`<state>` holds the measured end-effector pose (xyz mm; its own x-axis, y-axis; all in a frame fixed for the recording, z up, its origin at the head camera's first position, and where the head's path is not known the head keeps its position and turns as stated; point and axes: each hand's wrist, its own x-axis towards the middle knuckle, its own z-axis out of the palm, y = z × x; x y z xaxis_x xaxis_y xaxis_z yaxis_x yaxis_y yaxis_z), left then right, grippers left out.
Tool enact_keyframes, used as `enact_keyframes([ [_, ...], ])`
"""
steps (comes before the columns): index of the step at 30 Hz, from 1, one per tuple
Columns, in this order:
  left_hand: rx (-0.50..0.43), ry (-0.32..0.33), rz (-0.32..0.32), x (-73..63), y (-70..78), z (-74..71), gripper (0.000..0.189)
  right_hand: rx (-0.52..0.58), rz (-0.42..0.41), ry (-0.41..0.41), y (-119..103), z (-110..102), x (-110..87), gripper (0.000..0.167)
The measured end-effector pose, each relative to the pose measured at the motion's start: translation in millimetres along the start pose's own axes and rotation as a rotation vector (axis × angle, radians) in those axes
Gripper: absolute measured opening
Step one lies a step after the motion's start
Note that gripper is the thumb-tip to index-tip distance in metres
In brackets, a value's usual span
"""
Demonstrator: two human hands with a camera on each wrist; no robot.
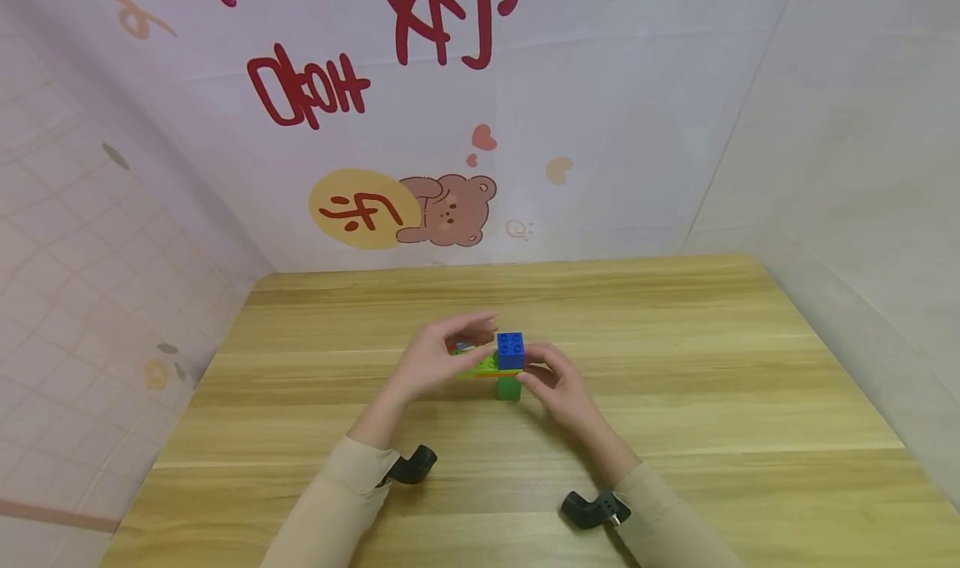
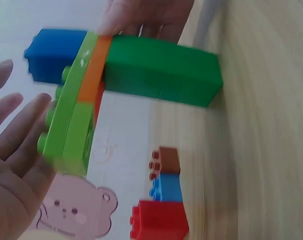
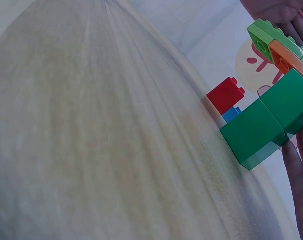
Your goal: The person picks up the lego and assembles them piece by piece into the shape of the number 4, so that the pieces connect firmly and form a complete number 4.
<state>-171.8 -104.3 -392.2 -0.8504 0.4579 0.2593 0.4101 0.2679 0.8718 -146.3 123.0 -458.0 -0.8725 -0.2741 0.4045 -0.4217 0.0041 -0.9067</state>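
A toy brick build stands on the table: stacked green bricks (image 1: 509,387) at the bottom, an orange brick (image 2: 95,67) and light green bricks (image 2: 66,120) reaching out to the left, and a blue brick (image 1: 511,352) on top. My left hand (image 1: 431,358) is around the light green overhang, its fingers extended beside the studs and the thumb apart from them in the left wrist view. From the right, my right hand (image 1: 562,391) pinches the build near the orange layer, thumb in front. Its other fingers are partly hidden behind the green bricks.
Behind the build, a red brick (image 2: 161,220), a light blue brick (image 2: 170,187) and a brown brick (image 2: 169,159) stand in a row on the wooden table (image 1: 675,343). A printed cloth (image 1: 615,118) hangs at the table's back edge.
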Motion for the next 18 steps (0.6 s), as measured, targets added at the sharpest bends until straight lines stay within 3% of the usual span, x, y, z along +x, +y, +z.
enact_keyframes([
  [7,0.035,0.142,-0.091,-12.6,30.6,-21.5,0.040,-0.016,0.048,-0.006,-2,-1,0.1,0.029],
  [10,0.027,0.195,-0.124,-14.5,13.8,-27.0,0.040,-0.018,0.044,-0.007,-2,-1,0.3,0.029],
  [15,0.016,0.242,-0.141,-16.6,-27.2,-31.9,0.042,-0.011,0.036,-0.004,11,-2,-0.2,0.031],
  [18,0.037,0.250,-0.154,-19.0,-39.6,-34.5,0.042,-0.011,0.018,0.000,23,-3,-0.5,0.033],
])
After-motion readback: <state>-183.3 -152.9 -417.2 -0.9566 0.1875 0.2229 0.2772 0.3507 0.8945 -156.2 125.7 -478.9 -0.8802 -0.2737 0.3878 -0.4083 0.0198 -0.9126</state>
